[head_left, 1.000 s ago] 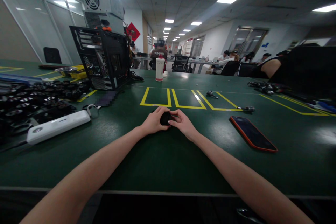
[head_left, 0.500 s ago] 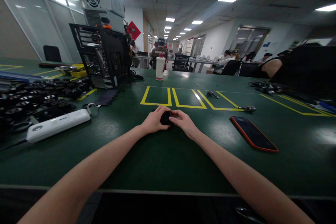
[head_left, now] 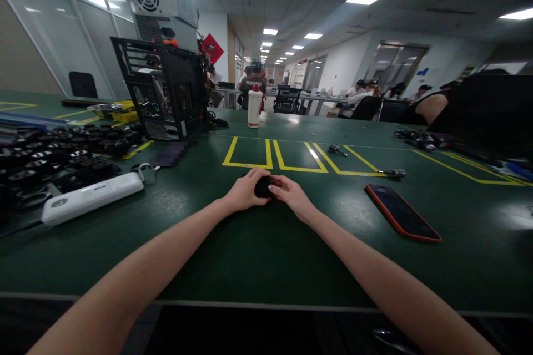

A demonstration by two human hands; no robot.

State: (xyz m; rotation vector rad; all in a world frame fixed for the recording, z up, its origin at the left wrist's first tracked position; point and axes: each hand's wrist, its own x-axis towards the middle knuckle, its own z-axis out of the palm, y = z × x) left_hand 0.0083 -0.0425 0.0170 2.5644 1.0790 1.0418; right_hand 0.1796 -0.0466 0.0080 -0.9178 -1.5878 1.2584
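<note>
A small, dark, rounded object (head_left: 262,187) sits between my two hands, low over the green table (head_left: 266,255). Its exact kind cannot be made out, since fingers cover much of it. My left hand (head_left: 245,191) is curled round its left side, thumb at the near edge and fingers over the far edge. From the right, my right hand (head_left: 292,196) closes its thumb and fingers on the object's right side. Just beyond the hands run yellow tape outlines (head_left: 247,165) on the tabletop.
To the right lies an orange-cased phone (head_left: 403,213); two small metal parts (head_left: 336,150) rest near the tape. A white power strip (head_left: 94,198) and a heap of black parts (head_left: 62,150) are at left. Behind stand an open computer case (head_left: 175,89) and a white bottle (head_left: 253,107).
</note>
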